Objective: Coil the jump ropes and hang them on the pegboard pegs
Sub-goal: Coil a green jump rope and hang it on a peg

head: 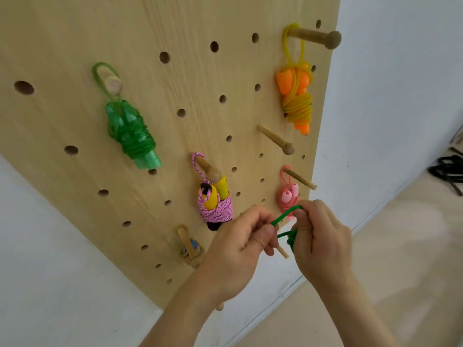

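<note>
A wooden pegboard (pixel 175 96) leans against the wall with several coiled jump ropes hung on pegs: a green one (pixel 130 131), an orange-and-yellow one (pixel 297 93), a pink-and-yellow one (pixel 215 204), a small pink one (pixel 288 194) and a clear one (pixel 191 250). My left hand (pixel 238 249) and my right hand (pixel 323 236) both pinch a dark green rope (pixel 285 221), its loop stretched between them just above a low wooden peg (pixel 283 252). The rest of the green rope is hidden inside my right hand.
An empty peg (pixel 275 141) sticks out at the board's middle right. Black ropes (pixel 448 171) lie on the floor at the far right. A white wall and a beige floor (pixel 400 259) surround the board.
</note>
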A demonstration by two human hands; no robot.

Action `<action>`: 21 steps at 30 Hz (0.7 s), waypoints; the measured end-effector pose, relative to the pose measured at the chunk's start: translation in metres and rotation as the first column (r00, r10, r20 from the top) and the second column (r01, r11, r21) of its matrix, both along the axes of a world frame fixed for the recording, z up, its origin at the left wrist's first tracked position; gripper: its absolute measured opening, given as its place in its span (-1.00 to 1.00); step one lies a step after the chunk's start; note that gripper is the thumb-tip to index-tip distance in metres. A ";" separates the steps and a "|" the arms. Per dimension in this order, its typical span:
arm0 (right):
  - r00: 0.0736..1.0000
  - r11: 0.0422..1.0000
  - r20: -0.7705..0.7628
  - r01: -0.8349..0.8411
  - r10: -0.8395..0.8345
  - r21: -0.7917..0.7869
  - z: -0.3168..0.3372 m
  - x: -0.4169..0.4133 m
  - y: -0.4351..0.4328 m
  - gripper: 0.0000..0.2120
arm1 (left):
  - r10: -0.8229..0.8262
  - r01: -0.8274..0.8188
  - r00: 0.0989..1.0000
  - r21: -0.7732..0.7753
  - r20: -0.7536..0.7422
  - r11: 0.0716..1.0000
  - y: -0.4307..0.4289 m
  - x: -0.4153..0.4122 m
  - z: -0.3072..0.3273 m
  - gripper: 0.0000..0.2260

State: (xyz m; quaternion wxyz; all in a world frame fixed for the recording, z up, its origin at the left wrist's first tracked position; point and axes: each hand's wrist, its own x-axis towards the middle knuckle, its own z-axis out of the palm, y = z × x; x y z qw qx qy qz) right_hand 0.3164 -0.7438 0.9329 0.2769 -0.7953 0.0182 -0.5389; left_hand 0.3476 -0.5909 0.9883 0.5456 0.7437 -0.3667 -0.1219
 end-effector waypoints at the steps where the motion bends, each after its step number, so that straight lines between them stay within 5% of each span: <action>1: 1.000 0.999 0.018 0.010 -0.010 -0.039 -0.003 0.001 -0.005 -0.71 | -0.037 0.035 0.998 0.026 0.044 0.999 0.000 -0.002 -0.003 -0.85; 6: 0.998 0.993 0.046 -0.037 0.042 -0.108 0.000 0.012 -0.027 -0.66 | -0.111 0.101 0.989 -0.103 -0.102 0.990 -0.012 0.004 0.001 -0.79; 8: 0.998 0.998 0.003 -0.066 0.066 -0.019 0.005 0.024 -0.033 -0.56 | -0.114 0.047 0.966 -0.275 -0.234 0.960 -0.025 0.017 0.003 -0.83; 11: 0.988 0.970 -0.026 -0.147 0.154 0.193 0.008 0.045 -0.044 -0.72 | -0.021 -0.117 0.943 -0.391 -0.331 0.913 -0.057 0.035 0.008 -0.83; 14: 0.966 0.880 -0.026 -0.222 0.256 0.421 0.011 0.066 -0.057 -0.80 | 0.238 -0.269 0.962 -0.307 -0.134 0.913 -0.089 0.050 0.012 -0.86; 17: 0.947 0.821 -0.047 -0.250 0.317 0.512 0.011 0.090 -0.069 -0.77 | 0.463 -0.413 0.862 -0.246 0.205 0.877 -0.111 0.071 0.006 -0.89; 21: 0.911 0.769 -0.056 -0.311 0.409 0.559 0.007 0.122 -0.079 -0.77 | 0.568 -0.479 0.760 -0.319 0.316 0.818 -0.122 0.089 0.001 -0.89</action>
